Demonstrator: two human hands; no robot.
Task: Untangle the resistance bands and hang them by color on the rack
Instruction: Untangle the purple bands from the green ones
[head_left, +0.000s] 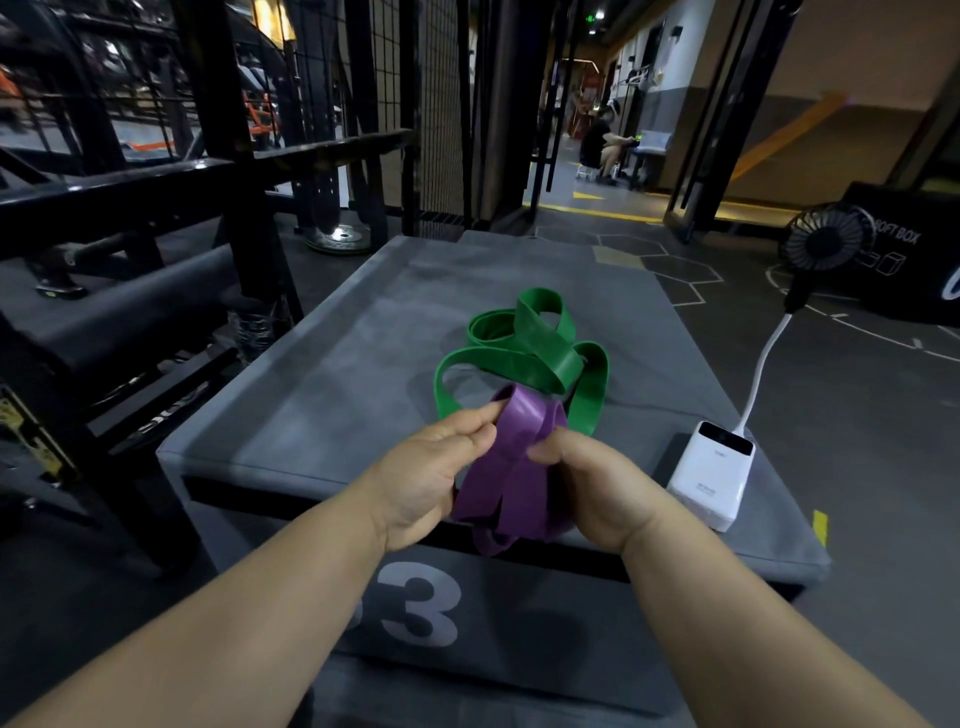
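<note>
Purple band (519, 467): lifted at the near edge of the padded box (332, 374). Its folded lengths hang down over that edge between the two hands.
Purple band's long axis: near to far, from the hanging tails up to a bend that points at the green band.
Green band (524, 358): lies in loose, twisted loops on the middle of the box top, just beyond the purple bend. One green strand appears to cross over that bend, though how the two interlock is hidden.
Left grip (431, 478): thumb and fingertips pinch the left side of the purple bend, close to the top.
Right grip (592, 483): fingers curl round the purple lengths on the right, a little lower than the left pinch.
Key relation: the tangle sits on the far side of both grips, and the left fingertips are the nearer to the crossing. Freeing the purple probably means drawing it toward the near edge while the green stays put.
Step in hand: judged as separating purple from green, with nothing hung yet.
Power bank (711, 473): white, at the near right corner of the box, near the right grip.
White cable (763, 364): rises from the power bank to a small fan (826, 244) off the right edge.
Black metal frame (130, 192): stands past the left edge; possibly the rack.
</note>
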